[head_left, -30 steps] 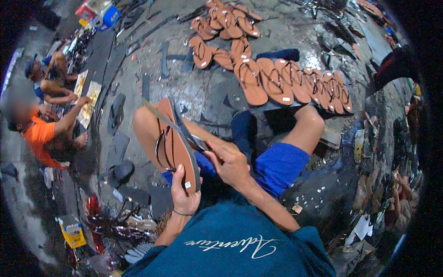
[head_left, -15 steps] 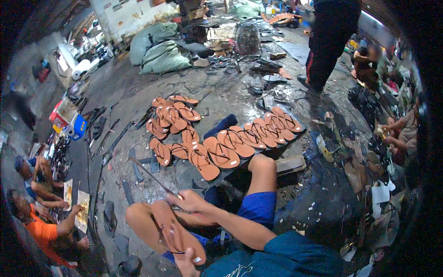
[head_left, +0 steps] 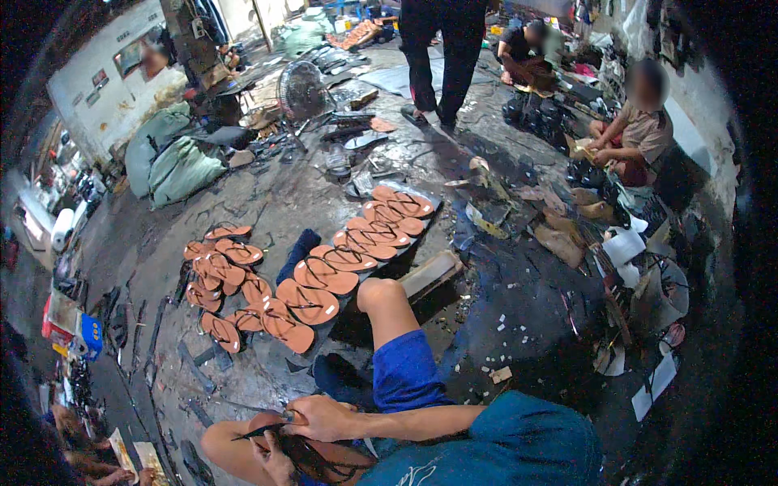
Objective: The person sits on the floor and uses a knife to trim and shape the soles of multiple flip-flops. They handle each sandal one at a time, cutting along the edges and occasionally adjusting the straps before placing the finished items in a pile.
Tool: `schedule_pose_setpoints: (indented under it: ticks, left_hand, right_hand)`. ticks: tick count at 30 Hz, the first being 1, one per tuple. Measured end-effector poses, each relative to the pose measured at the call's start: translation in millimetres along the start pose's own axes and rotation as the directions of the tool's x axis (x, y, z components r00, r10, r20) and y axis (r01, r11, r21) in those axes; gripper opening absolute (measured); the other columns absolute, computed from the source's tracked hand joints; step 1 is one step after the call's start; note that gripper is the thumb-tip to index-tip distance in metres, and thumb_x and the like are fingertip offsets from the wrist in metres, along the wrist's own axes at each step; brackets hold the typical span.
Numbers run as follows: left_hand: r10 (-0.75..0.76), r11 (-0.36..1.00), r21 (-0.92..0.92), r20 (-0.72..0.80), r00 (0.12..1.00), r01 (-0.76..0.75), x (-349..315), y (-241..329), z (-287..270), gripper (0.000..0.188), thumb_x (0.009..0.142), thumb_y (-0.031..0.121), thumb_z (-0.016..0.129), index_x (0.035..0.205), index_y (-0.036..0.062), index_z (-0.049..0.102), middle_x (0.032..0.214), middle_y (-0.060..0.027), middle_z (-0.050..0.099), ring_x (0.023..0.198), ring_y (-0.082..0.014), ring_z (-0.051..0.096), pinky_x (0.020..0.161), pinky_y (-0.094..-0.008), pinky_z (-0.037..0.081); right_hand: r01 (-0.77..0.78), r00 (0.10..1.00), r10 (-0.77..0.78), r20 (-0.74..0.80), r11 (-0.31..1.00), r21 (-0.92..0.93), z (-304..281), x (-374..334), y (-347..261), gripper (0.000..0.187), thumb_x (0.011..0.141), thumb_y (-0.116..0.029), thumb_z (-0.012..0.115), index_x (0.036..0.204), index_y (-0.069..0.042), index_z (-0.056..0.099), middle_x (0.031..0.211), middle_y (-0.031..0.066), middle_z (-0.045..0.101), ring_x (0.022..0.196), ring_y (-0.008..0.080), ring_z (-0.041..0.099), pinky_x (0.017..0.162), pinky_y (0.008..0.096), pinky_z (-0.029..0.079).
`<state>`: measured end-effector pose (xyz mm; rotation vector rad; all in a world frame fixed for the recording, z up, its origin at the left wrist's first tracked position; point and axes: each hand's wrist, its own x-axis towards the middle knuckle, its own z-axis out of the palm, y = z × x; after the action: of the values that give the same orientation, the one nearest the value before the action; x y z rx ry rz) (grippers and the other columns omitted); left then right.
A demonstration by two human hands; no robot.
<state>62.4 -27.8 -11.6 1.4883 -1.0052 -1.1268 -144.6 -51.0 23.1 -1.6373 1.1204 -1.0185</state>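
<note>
A tan flip-flop (head_left: 332,452) with dark straps lies across my lap by my bent left knee. My left hand (head_left: 277,463) grips it near the toe end, fingers curled at its edge. Just above, my right hand (head_left: 320,417) is closed on a long, thin, dark blade-like tool (head_left: 247,435). The tool's tip points left across the toe end, close to my left fingers. Beyond my knees, several similar flip-flops (head_left: 312,304) form an overlapping row, with a looser heap (head_left: 219,269) to its left.
A dark blue rolled cloth (head_left: 298,256) lies behind the row. A wooden block (head_left: 432,274) sits past my right knee. Further off are a standing fan (head_left: 301,91), green sacks (head_left: 186,168) and a standing person (head_left: 442,57). Scraps litter the right side, where another person (head_left: 640,134) sits.
The view has swung to the right. My right hand has brought the tool down to the flip-flop, and my left hand now grips nearer its toe end.
</note>
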Motion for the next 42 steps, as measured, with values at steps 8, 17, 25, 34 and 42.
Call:
schedule_pose_setpoints:
  ticks: [8, 17, 25, 34, 42]
  left_hand:
    - [0.012, 0.996, -0.078, -0.24, 0.971, -0.032, -21, 29, -13, 0.048, 0.096, 0.032, 0.059, 0.127, -0.0042, 0.051, 0.116, -0.0102, 0.06, 0.102, -0.0203, 0.059, 0.089, -0.0338, 0.049]
    - [-0.115, 0.972, -0.226, -0.19, 0.975, 0.07, -17, 117, -19, 0.059, 0.099, 0.045, 0.046, 0.136, -0.0007, 0.045, 0.134, -0.0101, 0.053, 0.125, -0.0209, 0.049, 0.109, -0.0321, 0.034]
    - [-0.272, 0.895, -0.408, -0.179, 0.945, 0.18, -42, 104, 2, 0.04, 0.098, 0.043, 0.052, 0.114, 0.0069, 0.06, 0.098, 0.0009, 0.058, 0.089, -0.0082, 0.055, 0.082, -0.0245, 0.045]
    - [-0.035, 0.967, -0.254, -0.056, 0.998, 0.019, -45, 80, -3, 0.031, 0.1, 0.025, 0.051, 0.123, 0.0043, 0.051, 0.108, -0.0011, 0.057, 0.101, -0.0112, 0.056, 0.09, -0.0291, 0.045]
    - [-0.013, 0.954, -0.298, -0.002, 1.0, 0.012, -30, 115, -7, 0.035, 0.094, 0.029, 0.061, 0.117, 0.003, 0.057, 0.107, -0.0049, 0.063, 0.097, -0.0142, 0.061, 0.087, -0.0291, 0.049]
  right_hand:
    - [-0.066, 0.998, 0.066, -0.007, 0.968, -0.243, -70, 8, -21, 0.051, 0.08, -0.041, 0.074, 0.105, 0.001, 0.061, 0.082, 0.0204, 0.066, 0.079, 0.0366, 0.066, 0.07, 0.0427, 0.052]
    - [-0.009, 0.999, 0.009, -0.038, 1.0, -0.017, -53, -49, -1, 0.032, 0.083, -0.014, 0.072, 0.113, -0.003, 0.065, 0.101, 0.0157, 0.069, 0.076, 0.0255, 0.065, 0.07, 0.0341, 0.052]
    - [0.157, 0.97, -0.155, 0.187, 0.988, 0.0, -39, -79, 1, 0.032, 0.077, -0.011, 0.077, 0.107, -0.003, 0.068, 0.102, 0.0093, 0.071, 0.068, 0.02, 0.061, 0.062, 0.0312, 0.049]
    - [0.261, 0.963, -0.268, -0.018, 0.951, -0.166, -19, -38, -14, 0.037, 0.076, -0.016, 0.08, 0.11, -0.007, 0.069, 0.09, 0.0085, 0.068, 0.075, 0.0237, 0.065, 0.064, 0.0328, 0.053]
    - [0.279, 0.955, -0.271, -0.123, 0.959, 0.051, -25, 19, -40, 0.025, 0.088, -0.016, 0.069, 0.106, 0.001, 0.068, 0.084, 0.0136, 0.068, 0.058, 0.0191, 0.056, 0.054, 0.0295, 0.046]
